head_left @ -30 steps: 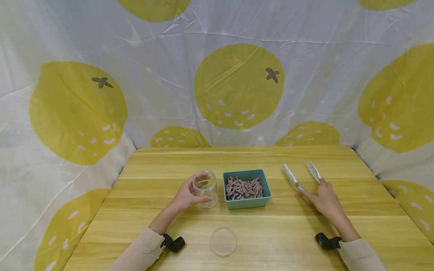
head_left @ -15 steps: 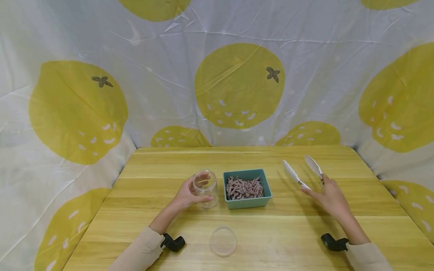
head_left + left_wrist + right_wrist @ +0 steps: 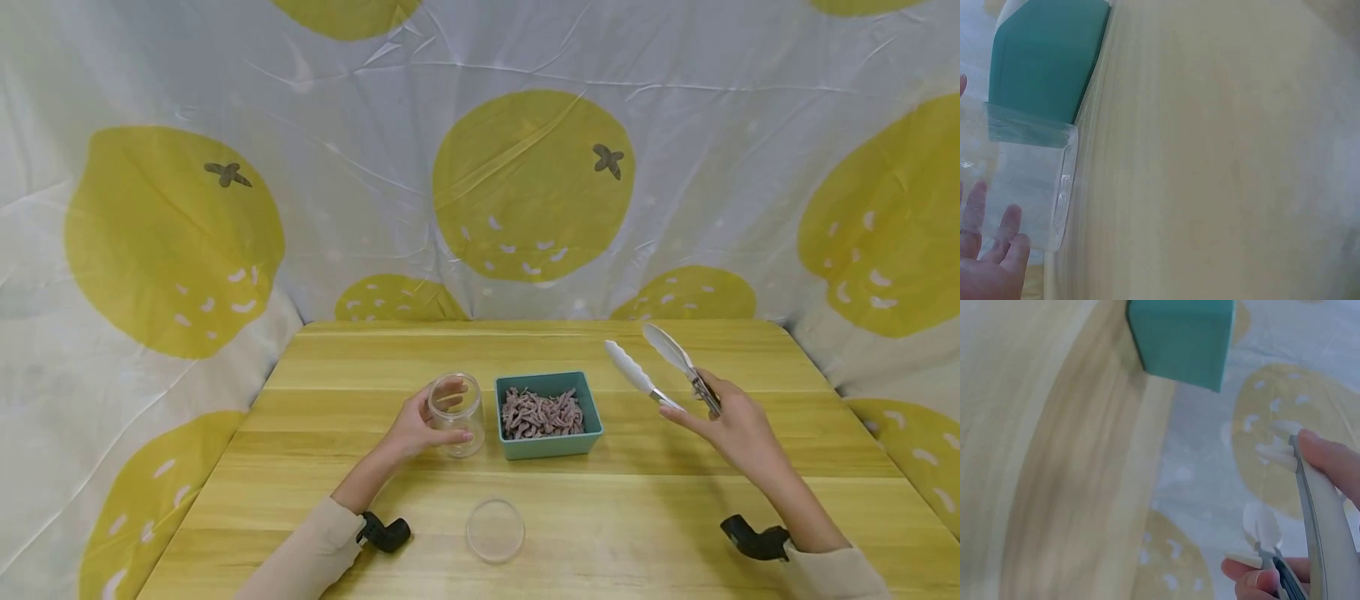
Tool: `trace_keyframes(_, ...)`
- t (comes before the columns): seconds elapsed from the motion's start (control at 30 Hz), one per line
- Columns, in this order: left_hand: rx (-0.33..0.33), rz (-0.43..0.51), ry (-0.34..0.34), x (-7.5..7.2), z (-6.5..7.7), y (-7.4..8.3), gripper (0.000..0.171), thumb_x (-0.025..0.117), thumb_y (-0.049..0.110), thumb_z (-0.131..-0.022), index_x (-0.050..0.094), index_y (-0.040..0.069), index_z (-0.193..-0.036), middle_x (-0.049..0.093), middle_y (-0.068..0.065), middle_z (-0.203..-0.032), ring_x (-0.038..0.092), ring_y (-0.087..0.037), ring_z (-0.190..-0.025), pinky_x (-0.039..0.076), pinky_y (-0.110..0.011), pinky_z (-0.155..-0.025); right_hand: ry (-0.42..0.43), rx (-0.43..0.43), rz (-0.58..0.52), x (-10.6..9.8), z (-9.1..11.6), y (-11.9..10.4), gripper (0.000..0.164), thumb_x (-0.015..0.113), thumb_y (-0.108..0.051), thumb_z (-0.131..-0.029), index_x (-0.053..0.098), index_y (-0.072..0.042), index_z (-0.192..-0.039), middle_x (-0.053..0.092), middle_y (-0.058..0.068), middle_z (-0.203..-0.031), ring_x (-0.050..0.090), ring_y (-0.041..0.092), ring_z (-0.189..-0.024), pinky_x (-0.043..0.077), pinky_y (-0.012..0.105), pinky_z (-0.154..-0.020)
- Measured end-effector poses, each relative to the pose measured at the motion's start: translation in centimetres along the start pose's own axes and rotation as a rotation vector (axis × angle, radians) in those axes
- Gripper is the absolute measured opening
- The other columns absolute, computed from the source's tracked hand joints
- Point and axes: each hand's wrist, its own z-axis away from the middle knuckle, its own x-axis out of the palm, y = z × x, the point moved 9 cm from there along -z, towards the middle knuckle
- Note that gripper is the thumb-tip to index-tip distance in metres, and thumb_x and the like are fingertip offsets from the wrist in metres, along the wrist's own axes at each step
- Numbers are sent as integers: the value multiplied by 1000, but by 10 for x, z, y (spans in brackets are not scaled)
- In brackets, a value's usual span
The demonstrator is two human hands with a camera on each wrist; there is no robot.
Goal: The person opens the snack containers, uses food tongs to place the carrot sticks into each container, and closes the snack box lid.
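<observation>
My left hand [image 3: 415,427] grips a clear jar [image 3: 467,427] from its left side, thumb in front and fingers behind. The jar stands upright on the table, its top uncovered. Just right of it sits a teal rectangular container [image 3: 551,447] filled with greyish-purple strips [image 3: 542,414], perhaps shredded meat. My right hand [image 3: 738,425] holds metal tongs [image 3: 678,358] above the table, right of the container. The tongs' two arms are spread apart with nothing between the tips. In the right wrist view, thumb and fingers lie on opposite arms of the tongs [image 3: 1319,512].
A clear round lid [image 3: 495,531] lies flat on the wooden table [image 3: 615,533] in front of the jar and container. A lemon-print cloth [image 3: 360,183] hangs behind the table and on both sides.
My right hand has raised the tongs off the table and brought their tips left, closer to the container. The left hand keeps its grip on the jar in the same place.
</observation>
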Motion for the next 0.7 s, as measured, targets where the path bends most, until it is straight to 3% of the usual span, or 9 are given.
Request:
trace_keyframes(0.37,-7,-14,6,-1,0,1,80,86,-4,-74,46,-1,-143,47,-27,-144,43,-46,-134,32,-56,-111,-97,-61,-16,2,-1,-27,82,77,-44,-87,46,4,-146,36,3,-71,33,15,-57,31,27,-47)
trace_keyframes(0.7,-7,-12,16,-1,0,2,77,85,-5,-74,50,3,-141,48,-25,-144,43,-45,-134,33,-57,-111,-160,-186,-40,10,-5,-50,77,85,-40,-79,57,-2,-139,34,-3,-64,30,8,-52,30,23,-45)
